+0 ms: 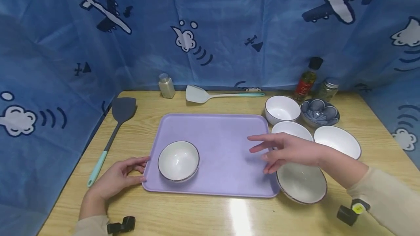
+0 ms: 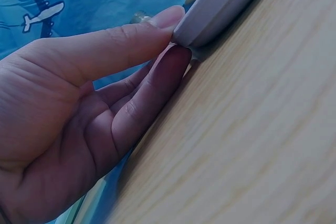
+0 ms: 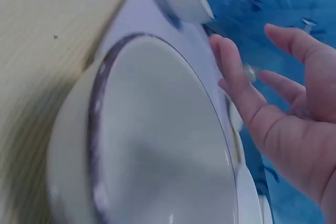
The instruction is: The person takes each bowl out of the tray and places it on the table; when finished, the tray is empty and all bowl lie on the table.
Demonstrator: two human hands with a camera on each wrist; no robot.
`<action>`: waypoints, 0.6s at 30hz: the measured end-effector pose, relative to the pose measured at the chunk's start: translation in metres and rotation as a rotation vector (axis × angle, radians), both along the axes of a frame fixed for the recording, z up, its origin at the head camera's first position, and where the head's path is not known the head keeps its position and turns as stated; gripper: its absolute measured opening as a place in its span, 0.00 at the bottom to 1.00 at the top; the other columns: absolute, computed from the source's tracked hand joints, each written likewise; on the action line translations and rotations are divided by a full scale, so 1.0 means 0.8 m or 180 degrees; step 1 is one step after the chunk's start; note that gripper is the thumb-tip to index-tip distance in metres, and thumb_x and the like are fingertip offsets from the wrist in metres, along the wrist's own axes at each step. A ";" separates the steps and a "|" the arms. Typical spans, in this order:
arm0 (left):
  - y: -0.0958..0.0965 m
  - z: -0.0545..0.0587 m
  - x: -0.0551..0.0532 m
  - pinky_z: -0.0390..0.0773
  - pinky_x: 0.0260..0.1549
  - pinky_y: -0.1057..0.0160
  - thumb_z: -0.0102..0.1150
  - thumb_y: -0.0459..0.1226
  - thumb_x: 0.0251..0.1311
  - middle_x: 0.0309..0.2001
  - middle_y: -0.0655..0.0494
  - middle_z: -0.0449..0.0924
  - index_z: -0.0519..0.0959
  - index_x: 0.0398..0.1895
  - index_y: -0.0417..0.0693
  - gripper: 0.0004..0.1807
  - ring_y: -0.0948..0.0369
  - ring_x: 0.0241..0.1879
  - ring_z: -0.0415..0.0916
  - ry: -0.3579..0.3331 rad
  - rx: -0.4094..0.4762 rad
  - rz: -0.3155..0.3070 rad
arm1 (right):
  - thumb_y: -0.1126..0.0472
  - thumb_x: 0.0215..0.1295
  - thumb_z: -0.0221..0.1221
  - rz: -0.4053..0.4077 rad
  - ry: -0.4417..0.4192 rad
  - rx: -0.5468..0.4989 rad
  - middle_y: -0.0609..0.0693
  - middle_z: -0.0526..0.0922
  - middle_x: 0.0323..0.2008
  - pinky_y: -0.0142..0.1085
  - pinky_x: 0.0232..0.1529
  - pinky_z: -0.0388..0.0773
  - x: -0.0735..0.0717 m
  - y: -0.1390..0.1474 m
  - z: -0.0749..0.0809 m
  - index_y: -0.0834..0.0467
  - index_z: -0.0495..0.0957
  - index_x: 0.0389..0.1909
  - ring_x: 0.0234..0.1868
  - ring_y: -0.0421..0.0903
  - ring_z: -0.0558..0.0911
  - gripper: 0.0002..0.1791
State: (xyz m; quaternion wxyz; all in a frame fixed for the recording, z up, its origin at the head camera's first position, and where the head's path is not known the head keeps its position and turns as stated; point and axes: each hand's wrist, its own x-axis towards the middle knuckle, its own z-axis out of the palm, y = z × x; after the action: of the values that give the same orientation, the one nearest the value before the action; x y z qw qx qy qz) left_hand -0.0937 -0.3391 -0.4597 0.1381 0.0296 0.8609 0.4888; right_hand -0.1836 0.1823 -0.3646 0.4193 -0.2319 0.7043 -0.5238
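A purple tray (image 1: 229,148) lies on the wooden table with a white, dark-rimmed bowl (image 1: 178,161) on its left part. My left hand (image 1: 119,177) pinches the tray's left edge; in the left wrist view the thumb (image 2: 168,17) lies on top and a finger (image 2: 170,69) underneath. Over the tray's right edge hovers my right hand (image 1: 285,150), fingers spread and holding nothing. Below it a larger white bowl (image 1: 303,185) with a dark rim sits by the tray's right front corner, and it fills much of the right wrist view. Another white bowl (image 1: 292,128) is partly hidden behind the hand.
Further right are a small white bowl (image 1: 282,108), a blue patterned bowl (image 1: 319,112) and a white oval bowl (image 1: 338,141). An oil bottle (image 1: 305,83) and jar (image 1: 328,88) stand behind. A white spatula (image 1: 200,95), a shaker (image 1: 166,86) and a dark spatula (image 1: 123,110) line the back and left.
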 end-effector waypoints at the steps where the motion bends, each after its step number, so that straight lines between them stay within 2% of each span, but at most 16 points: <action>1: 0.000 0.000 0.000 0.72 0.52 0.76 0.72 0.48 0.55 0.53 0.54 0.82 0.73 0.68 0.54 0.36 0.63 0.50 0.79 0.0000 -0.0006 -0.0008 | 0.61 0.71 0.58 -0.0005 -0.0031 0.0003 0.66 0.66 0.71 0.49 0.48 0.84 -0.002 -0.010 -0.002 0.49 0.59 0.77 0.47 0.61 0.86 0.35; 10: -0.001 0.001 0.001 0.71 0.52 0.77 0.73 0.47 0.55 0.53 0.54 0.82 0.73 0.68 0.54 0.36 0.64 0.51 0.79 -0.0023 0.0016 0.0004 | 0.61 0.69 0.61 0.0018 -0.0331 -0.0095 0.65 0.69 0.69 0.48 0.48 0.84 -0.014 -0.087 -0.012 0.49 0.60 0.76 0.45 0.57 0.87 0.36; 14: 0.000 0.001 0.002 0.71 0.53 0.77 0.72 0.46 0.56 0.53 0.52 0.82 0.73 0.68 0.52 0.36 0.64 0.50 0.79 0.0032 0.0056 -0.0066 | 0.60 0.69 0.61 -0.0010 -0.0469 -0.0140 0.66 0.69 0.69 0.48 0.48 0.84 -0.020 -0.114 -0.017 0.52 0.58 0.77 0.43 0.56 0.88 0.37; 18: -0.002 0.001 0.003 0.71 0.52 0.77 0.73 0.46 0.55 0.54 0.52 0.81 0.73 0.68 0.52 0.36 0.64 0.50 0.79 0.0045 0.0078 -0.0061 | 0.60 0.70 0.60 -0.0028 -0.0525 -0.0136 0.67 0.68 0.69 0.47 0.49 0.84 -0.025 -0.143 -0.020 0.54 0.57 0.77 0.42 0.54 0.88 0.37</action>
State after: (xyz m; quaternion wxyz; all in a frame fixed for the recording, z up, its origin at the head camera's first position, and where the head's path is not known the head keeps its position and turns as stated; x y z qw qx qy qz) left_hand -0.0916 -0.3404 -0.4587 0.1363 0.0430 0.8555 0.4977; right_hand -0.2036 0.0677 -0.3809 0.4685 -0.1937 0.6571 -0.5579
